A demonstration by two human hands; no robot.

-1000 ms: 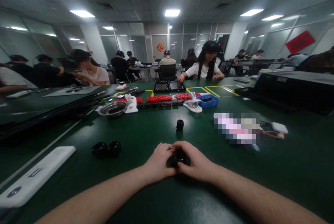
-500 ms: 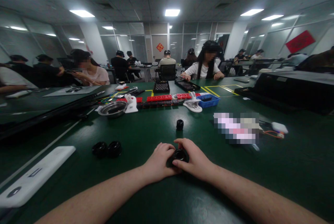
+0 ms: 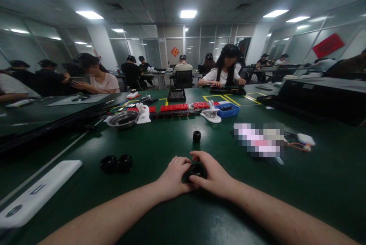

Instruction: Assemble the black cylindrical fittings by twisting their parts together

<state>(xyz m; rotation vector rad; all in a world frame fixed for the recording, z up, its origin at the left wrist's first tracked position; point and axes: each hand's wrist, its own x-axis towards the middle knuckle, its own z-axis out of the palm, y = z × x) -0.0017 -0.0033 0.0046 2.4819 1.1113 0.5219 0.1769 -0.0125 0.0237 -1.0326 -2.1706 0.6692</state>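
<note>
Between my two hands, low at the centre, is a black ring-shaped part (image 3: 196,169). My left hand (image 3: 175,176) wraps round its left side, and my right hand (image 3: 214,174) grips its right side with thumb and fingers. The underside of the part is hidden. A smaller black part (image 3: 196,136) stands upright on the green table (image 3: 160,142), just beyond my hands. To the left, two black round parts, one (image 3: 109,164) beside the other (image 3: 125,163), sit close together.
A white device (image 3: 42,191) lies at the left. Further back are a metal bowl (image 3: 123,119), a white clamp (image 3: 211,112), red strips (image 3: 174,107) and a blue tray (image 3: 228,110). Cables and a white plug lie right. People sit across the table.
My hands and the part they hold have hardly moved. Across the table, a person has shifted a black tray and moved their hands; the person at left has lowered their hands slightly.
</note>
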